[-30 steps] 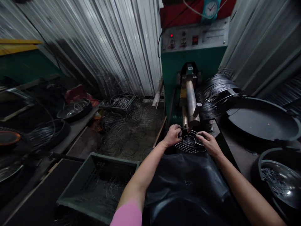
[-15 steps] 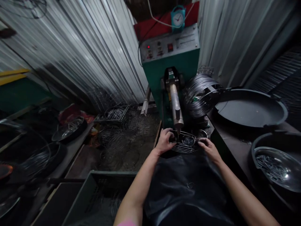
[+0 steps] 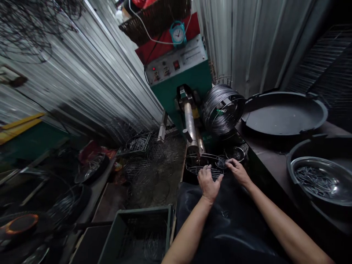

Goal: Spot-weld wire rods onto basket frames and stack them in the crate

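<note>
A round wire rack point(image 3: 192, 169) with parallel bars sits under the metal electrode arm point(image 3: 191, 126) of a green spot-welding machine point(image 3: 178, 86). My left hand point(image 3: 209, 183) is at the rack's near side, fingers curled over its bars and thumb out to the right. At the right end, my right hand point(image 3: 238, 172) pinches the rim between thumb and fingertips. Close by this pinch lies a small bowl point(image 3: 220, 161) of wire pieces, seen partly through the rack. The electrode tip meets the rack's left part; whether they touch, I cannot tell.
A coil of wire point(image 3: 221, 110) stands right of the machine. Farther right are a wide black pan point(image 3: 283, 119) and a metal bowl point(image 3: 316, 183) of wire pieces. A green crate point(image 3: 134, 212) stands at lower left. A black apron point(image 3: 233, 227) covers my lap.
My left hand has shifted from the rack's left end to its near side. The rack now reaches farther left past the electrode. My right hand keeps its pinch; the view has tilted.
</note>
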Tool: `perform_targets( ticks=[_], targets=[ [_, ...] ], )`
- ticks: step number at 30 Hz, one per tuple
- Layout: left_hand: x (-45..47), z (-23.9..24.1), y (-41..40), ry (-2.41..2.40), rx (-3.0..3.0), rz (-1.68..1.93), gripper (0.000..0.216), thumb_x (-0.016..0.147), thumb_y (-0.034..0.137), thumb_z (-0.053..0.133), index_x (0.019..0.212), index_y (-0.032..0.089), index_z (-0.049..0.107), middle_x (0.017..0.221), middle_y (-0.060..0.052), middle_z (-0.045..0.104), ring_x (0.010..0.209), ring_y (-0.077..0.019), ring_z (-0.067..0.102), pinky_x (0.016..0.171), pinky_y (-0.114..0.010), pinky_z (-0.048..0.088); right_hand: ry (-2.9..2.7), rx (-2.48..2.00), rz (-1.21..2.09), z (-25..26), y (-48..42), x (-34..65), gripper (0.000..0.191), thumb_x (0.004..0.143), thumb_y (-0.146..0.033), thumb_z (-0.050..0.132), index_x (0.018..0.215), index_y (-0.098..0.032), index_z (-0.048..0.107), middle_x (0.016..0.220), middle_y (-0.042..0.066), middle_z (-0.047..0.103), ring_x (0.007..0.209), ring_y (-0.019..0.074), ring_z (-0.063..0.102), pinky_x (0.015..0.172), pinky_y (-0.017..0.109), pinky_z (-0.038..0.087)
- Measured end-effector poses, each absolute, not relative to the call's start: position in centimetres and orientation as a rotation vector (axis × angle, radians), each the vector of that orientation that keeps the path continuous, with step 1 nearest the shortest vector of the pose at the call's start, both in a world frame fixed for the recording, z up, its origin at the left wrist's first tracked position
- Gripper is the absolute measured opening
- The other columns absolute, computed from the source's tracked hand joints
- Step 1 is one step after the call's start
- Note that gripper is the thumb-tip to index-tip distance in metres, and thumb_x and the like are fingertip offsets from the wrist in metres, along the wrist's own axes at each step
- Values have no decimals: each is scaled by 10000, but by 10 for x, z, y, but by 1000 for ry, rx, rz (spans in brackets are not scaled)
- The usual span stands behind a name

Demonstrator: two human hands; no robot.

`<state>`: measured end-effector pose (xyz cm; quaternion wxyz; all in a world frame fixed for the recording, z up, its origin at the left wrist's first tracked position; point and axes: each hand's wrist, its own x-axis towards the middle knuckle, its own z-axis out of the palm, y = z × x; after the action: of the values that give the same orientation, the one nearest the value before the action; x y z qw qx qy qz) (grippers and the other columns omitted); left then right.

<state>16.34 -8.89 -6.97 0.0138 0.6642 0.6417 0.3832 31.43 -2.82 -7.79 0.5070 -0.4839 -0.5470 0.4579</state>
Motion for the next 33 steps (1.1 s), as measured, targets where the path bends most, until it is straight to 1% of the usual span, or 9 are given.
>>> perform_targets(
  ticks=[5,9,11,14,17,20,23,28,33],
  targets=[
    [160,-60,-83,2057,2051,1186,407,695,485,647,971,187,625,1128,-143,588,1096,-347,443,934,-571,276,-1363,-1159,1024,-71,-38,311,340,715,-539,569,708,-200,557,702,9,577,700,173,539,677,291,441],
    [149,-59,-84,1864,2031,1259,247,707,385,675,856,199,611,1027,-74,629,1059,-264,511,1021,-555,182,-1404,-1249,800,-63,-57,301,324,769,-530,533,757,-207,558,718,22,601,682,182,551,648,294,432],
    [147,-57,-86,1736,1974,1316,220,714,347,672,857,196,600,987,-54,627,1011,-225,544,1036,-519,208,-1465,-1305,582,-55,-66,295,316,794,-519,516,796,-208,576,733,38,624,684,193,559,681,317,420],
    [148,-53,-91,1633,1878,1419,302,725,319,655,987,188,586,970,-63,610,971,-210,561,1004,-466,310,-1605,-1303,303,-43,-75,290,305,828,-491,482,814,-209,598,756,59,654,670,198,573,756,359,394],
    [150,-53,-92,1598,1811,1447,447,718,306,657,1132,183,542,931,-66,602,938,-210,568,955,-433,384,-1661,-1316,220,-38,-75,288,302,840,-488,458,837,-218,593,747,65,655,663,208,573,737,361,410],
    [146,-55,-85,1535,1776,1440,563,677,315,704,1188,181,511,936,-65,603,952,-213,562,940,-419,403,-1649,-1374,230,-43,-67,289,343,825,-519,459,920,-212,578,779,89,649,707,243,580,682,360,443],
    [139,-57,-74,1511,1731,1438,550,625,339,748,1113,178,552,954,-69,603,957,-219,558,899,-406,429,-1671,-1342,337,-48,-53,287,357,838,-496,428,1016,-214,554,891,97,656,768,252,610,694,367,468],
    [129,-55,-70,1579,1593,1570,341,672,365,709,922,169,586,912,-67,595,920,-208,562,856,-389,435,-1758,-1197,439,-46,-43,270,334,854,-428,423,1089,-232,555,1034,84,652,922,241,622,814,368,482],
    [129,-59,-78,1623,1571,1674,290,672,389,703,805,172,565,854,-61,586,879,-200,561,856,-392,428,-1794,-1234,400,-44,-46,258,342,858,-429,423,1083,-226,580,1031,100,655,943,254,618,846,395,479]
  ],
)
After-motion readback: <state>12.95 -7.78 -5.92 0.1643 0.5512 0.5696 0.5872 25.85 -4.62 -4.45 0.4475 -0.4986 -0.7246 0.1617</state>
